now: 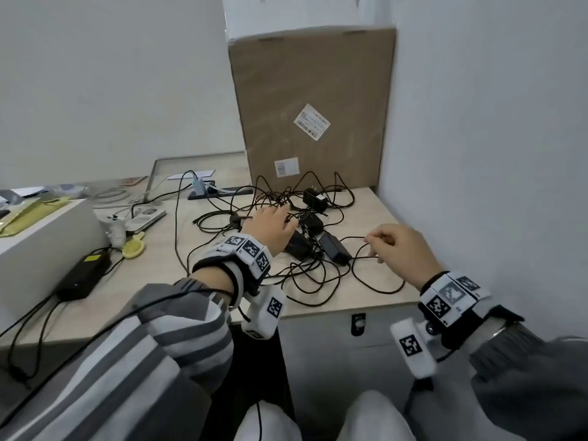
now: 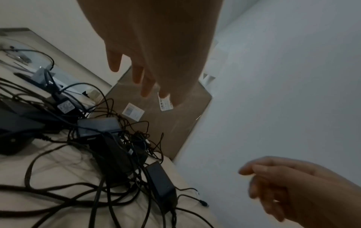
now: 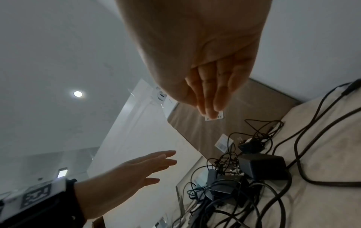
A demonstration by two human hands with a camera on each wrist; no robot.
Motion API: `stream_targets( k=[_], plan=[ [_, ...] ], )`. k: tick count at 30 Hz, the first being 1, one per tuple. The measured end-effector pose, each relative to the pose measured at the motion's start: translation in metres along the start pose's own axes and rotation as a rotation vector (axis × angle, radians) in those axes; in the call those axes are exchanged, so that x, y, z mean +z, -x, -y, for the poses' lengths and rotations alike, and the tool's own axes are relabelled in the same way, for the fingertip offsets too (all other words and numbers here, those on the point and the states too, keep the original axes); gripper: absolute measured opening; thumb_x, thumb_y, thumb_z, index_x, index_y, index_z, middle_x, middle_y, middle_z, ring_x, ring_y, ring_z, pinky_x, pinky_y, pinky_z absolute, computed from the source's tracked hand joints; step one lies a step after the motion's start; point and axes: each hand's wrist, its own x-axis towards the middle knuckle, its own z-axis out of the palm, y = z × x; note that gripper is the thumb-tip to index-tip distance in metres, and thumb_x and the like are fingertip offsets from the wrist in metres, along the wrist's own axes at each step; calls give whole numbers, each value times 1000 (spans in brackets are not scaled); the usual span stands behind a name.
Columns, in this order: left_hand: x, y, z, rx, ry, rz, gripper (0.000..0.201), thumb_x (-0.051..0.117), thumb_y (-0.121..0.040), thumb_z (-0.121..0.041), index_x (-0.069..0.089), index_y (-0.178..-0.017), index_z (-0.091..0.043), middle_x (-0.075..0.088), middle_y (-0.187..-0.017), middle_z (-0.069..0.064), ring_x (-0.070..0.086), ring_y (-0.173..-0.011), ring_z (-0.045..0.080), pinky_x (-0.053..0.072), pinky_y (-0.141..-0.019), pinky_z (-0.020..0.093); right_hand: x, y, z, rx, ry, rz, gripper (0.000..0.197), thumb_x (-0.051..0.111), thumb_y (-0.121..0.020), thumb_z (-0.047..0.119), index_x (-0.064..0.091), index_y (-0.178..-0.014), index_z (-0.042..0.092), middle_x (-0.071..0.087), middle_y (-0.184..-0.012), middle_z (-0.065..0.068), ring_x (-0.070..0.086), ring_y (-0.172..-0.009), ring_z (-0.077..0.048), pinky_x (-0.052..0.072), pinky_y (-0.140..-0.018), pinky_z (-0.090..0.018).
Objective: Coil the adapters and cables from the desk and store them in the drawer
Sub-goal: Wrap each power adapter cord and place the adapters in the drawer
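At the far left of the desk (image 1: 197, 300) we see a black power brick (image 1: 83, 276) with a yellow label, beside a white box (image 1: 41, 237). Further right a small yellow object (image 1: 133, 247) lies near a white game controller (image 1: 116, 229). Our left hand (image 1: 270, 229) reaches over the tangle of black cables (image 1: 305, 272) in the middle of the desk; its fingers are straight and spread, and it holds nothing. Under and just beside it lie several black adapters (image 1: 334, 248), mixed with the cables. Behind the pile a brown cardboard box (image 1: 311, 103) leans against the wall. Our right hand (image 1: 402, 251) hangs over the right edge of the pile with fingers bent. In the head view it seems to pinch a thin cable loop, but in the wrist views it looks empty, so we cannot tell. The drawer (image 1: 359, 326) front below the desk edge is closed.
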Motion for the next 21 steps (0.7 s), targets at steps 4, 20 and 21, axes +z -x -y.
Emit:
stream_targets(
  k=[4,20,21],
  plan=[
    [35,-34,10,7,-35,287,51,35,-100,-18,29,-149,-24,31,-153,2,30,-139,27,31,-112,46,32,-46,-14,126,231,213,19,63,-86,29,66,-102,20,65,-91,3,62,-91,-17,46,-77,-27],
    [43,-69,6,105,-26,517,41,40,-101,-19,48,-140,-18,50,-141,6,46,-128,23,36,-101,27,73,-111,-29,441,301,535,49,77,-76,32,61,-114,7,66,-106,-12,66,-97,-25,57,-84,-39],
    [42,-66,8,97,-24,504,41,40,-101,-20,47,-141,-18,48,-143,6,45,-129,23,36,-101,27,69,-108,-31,450,213,494,48,77,-76,30,61,-114,7,66,-105,-12,66,-96,-25,58,-82,-40]
  ],
)
